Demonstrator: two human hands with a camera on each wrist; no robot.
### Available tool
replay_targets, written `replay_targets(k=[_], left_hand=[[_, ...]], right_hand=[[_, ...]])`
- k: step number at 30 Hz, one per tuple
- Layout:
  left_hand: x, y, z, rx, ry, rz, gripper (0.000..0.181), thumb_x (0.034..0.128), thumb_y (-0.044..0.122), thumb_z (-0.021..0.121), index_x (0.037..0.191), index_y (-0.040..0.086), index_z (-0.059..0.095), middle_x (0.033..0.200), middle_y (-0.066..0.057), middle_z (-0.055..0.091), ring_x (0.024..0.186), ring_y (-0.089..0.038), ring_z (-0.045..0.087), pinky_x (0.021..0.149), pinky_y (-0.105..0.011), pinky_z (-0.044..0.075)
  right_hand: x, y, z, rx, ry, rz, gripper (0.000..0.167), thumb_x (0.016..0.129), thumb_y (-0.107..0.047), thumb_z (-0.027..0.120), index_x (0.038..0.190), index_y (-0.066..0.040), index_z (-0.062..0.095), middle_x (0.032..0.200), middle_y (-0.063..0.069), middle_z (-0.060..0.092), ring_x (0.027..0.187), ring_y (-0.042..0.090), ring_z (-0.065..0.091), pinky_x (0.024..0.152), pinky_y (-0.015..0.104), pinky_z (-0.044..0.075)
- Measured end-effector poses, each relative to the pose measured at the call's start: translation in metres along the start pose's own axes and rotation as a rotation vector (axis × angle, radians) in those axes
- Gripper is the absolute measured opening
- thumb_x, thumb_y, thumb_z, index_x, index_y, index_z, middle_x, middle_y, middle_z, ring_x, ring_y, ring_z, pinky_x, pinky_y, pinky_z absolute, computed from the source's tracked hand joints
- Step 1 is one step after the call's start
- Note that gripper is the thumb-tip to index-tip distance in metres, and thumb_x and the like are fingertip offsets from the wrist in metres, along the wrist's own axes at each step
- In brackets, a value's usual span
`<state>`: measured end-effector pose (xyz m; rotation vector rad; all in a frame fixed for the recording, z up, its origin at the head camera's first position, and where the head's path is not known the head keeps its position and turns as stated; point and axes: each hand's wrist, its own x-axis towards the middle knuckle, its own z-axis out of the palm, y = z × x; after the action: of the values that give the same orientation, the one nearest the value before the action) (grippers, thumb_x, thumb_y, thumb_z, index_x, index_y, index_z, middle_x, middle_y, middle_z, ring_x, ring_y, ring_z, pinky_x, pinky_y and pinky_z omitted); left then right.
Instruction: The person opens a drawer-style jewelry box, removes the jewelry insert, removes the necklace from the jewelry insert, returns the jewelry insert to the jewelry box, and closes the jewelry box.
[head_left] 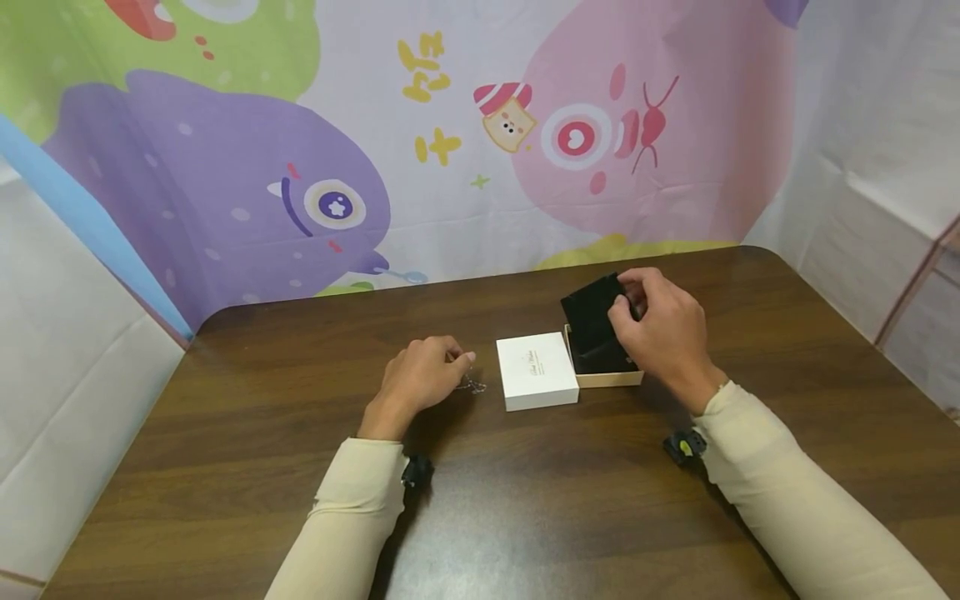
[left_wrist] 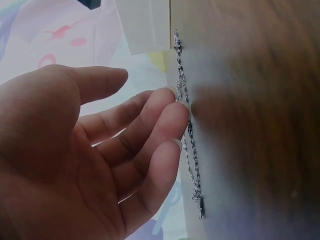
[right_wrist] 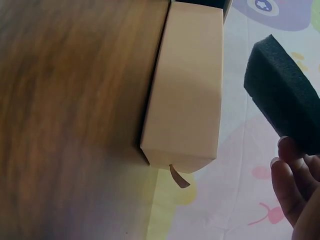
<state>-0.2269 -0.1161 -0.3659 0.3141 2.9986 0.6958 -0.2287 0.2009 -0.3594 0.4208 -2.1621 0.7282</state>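
My left hand (head_left: 418, 377) is low over the table, its fingertips at a thin silver chain (left_wrist: 194, 165) lying on the wood. In the left wrist view the thumb stands apart from the loosely bent fingers, and nothing is pinched between them. Part of the chain hides behind the fingertips. My right hand (head_left: 666, 327) pinches a black foam pad (right_wrist: 280, 90) between thumb and fingers. It holds the pad tilted above a small tan box (right_wrist: 185, 90) with a black inside. Just left of that box sits a white box lid (head_left: 536, 367) with small printed lettering.
The brown wooden table (head_left: 525, 508) reaches back to a cartoon-printed cloth (head_left: 465, 200). A short brown tab (right_wrist: 179, 177) sticks out from the tan box's end. Pale sheets hang on both sides.
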Motion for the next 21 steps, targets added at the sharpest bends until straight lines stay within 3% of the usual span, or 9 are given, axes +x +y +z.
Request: replay_targets(k=[14, 21], left_hand=[[0.0008, 0.0013, 0.0009, -0.027, -0.020, 0.000, 0.031, 0.0999, 0.045, 0.058, 0.107, 0.020, 0.075, 0.095, 0.006, 0.071, 0.086, -0.018, 0.066, 0.074, -0.046, 0.050], [0.0008, 0.0005, 0.0005, -0.031, -0.018, 0.001, 0.031, 0.1002, 0.045, 0.057, 0.107, 0.020, 0.075, 0.086, 0.009, 0.069, 0.082, -0.016, 0.064, 0.074, -0.046, 0.049]], right_hand=[[0.0001, 0.0053, -0.0001, -0.016, -0.019, 0.017, 0.020, 0.086, -0.009, 0.058, 0.101, -0.002, 0.069, 0.074, 0.006, 0.063, 0.059, 0.019, 0.053, 0.055, 0.041, 0.042], [0.0006, 0.0060, 0.0004, -0.052, -0.076, 0.040, 0.017, 0.085, -0.010, 0.058, 0.093, -0.006, 0.073, 0.082, 0.006, 0.070, 0.064, 0.022, 0.060, 0.058, 0.046, 0.048]])
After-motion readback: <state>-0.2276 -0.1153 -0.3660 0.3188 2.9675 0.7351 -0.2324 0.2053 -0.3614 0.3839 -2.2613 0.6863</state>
